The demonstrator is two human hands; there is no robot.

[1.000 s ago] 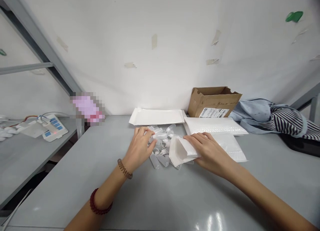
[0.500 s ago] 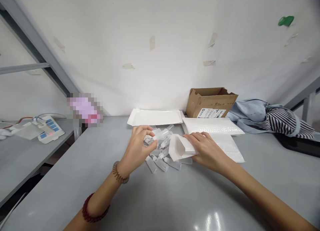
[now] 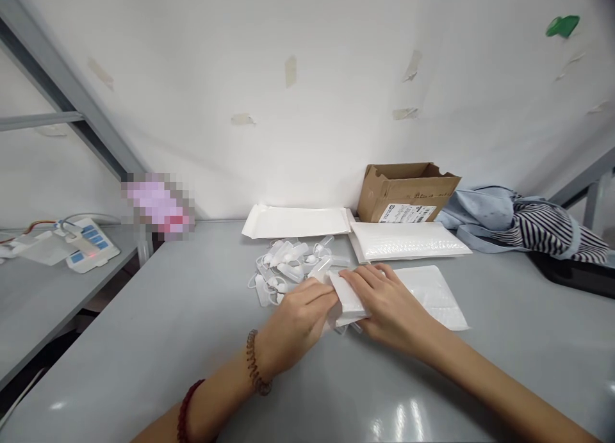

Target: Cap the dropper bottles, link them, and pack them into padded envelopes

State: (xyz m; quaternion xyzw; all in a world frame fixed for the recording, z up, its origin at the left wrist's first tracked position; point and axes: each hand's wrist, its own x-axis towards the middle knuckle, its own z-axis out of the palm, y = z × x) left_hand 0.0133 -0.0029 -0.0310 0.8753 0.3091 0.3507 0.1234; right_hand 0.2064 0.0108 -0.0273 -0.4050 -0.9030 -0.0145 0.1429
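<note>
My right hand (image 3: pixel 391 302) grips a white padded envelope (image 3: pixel 348 300) around its side, its mouth facing left. My left hand (image 3: pixel 302 321) is closed at that mouth. Its fingertips are partly hidden by the envelope, and what they hold cannot be seen. Beside and behind my left hand lies a loose pile of small translucent plastic bottles (image 3: pixel 289 273) with white caps and looped straps. A few bottles show partly beneath the held envelope.
Another white padded envelope (image 3: pixel 432 296) lies flat behind my right hand. More envelopes (image 3: pixel 300 222) and a bubble-textured stack (image 3: pixel 413 240) rest along the wall. An open cardboard box (image 3: pixel 408 190), cloth bag (image 3: pixel 542 225) and black tray (image 3: pixel 571 270) stand right. A power strip (image 3: pixel 93 244) is left.
My left hand has moved right and nearer from the bottle pile, where it was pinching a bottle, to the envelope's mouth. My right hand keeps hold of the envelope. The view has shifted slightly.
</note>
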